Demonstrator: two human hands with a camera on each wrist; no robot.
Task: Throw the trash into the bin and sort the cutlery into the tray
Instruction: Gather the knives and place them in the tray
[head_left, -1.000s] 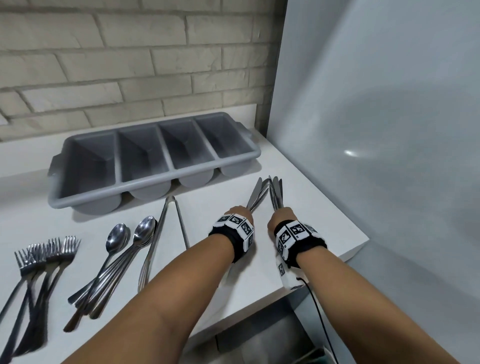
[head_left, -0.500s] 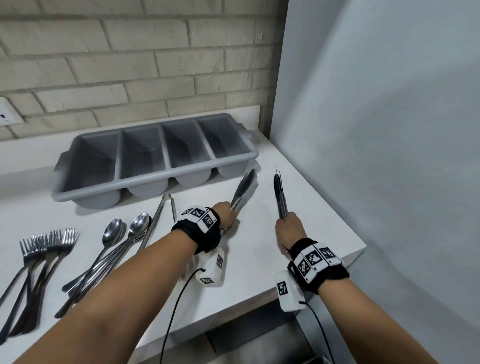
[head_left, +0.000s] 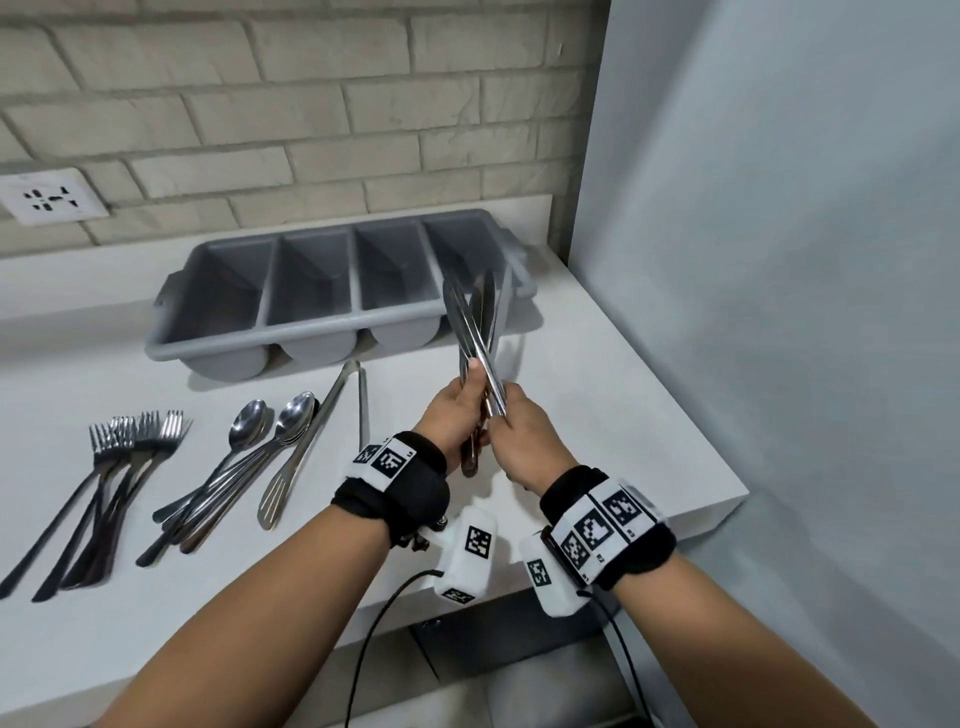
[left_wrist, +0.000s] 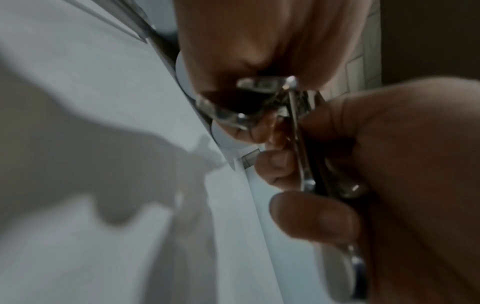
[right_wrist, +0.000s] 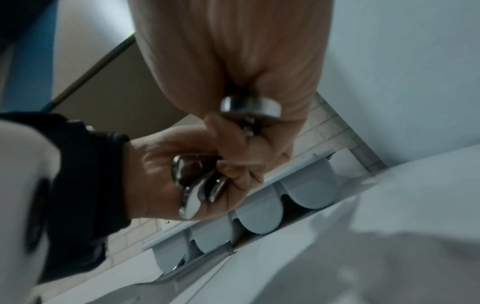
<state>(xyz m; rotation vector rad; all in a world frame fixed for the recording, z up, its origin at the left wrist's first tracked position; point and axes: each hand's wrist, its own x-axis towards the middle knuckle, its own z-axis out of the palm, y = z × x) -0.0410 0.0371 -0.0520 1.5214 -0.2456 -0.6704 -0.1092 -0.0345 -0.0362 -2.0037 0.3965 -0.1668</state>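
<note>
Knives (head_left: 475, 332), slim polished steel with long narrow blades, stood bunched and crossing above the counter (head_left: 597, 415), their tips fanned in front of the tray's (head_left: 218, 340) right end. I saw my left hand (head_left: 457, 413) curled round the lower handles, thumb laid up along the metal, and my right hand (head_left: 524, 439) beside it, touching it, fingers closed on the same bundle. From the left wrist view the fingers (left_wrist: 311, 218) were wrapped tight about rounded, glossy handle ends; from the right wrist view one flat oval handle butt poked out of my right fist, more butts out of the left. How many knives each hand held I could not tell.

The tray was grey matte plastic, a long rectangle with four deep compartments, rounded bottoms showing along its front and a lug handle at each end. It sat near the brick wall (head_left: 311, 104), whose pale blocks looked rough.

On the smooth white counter lay forks (head_left: 124, 441) in a loose heap at the left, tines toward the wall, dark handles splayed toward me. Beside them were spoons (head_left: 270, 431), shiny oval bowls stacked close, handles overlapping. Just right of the spoons lay tongs (head_left: 332, 410), two long steel arms with a slotted flat end. A white socket (head_left: 49, 197) sat in the wall at the far left.
</note>
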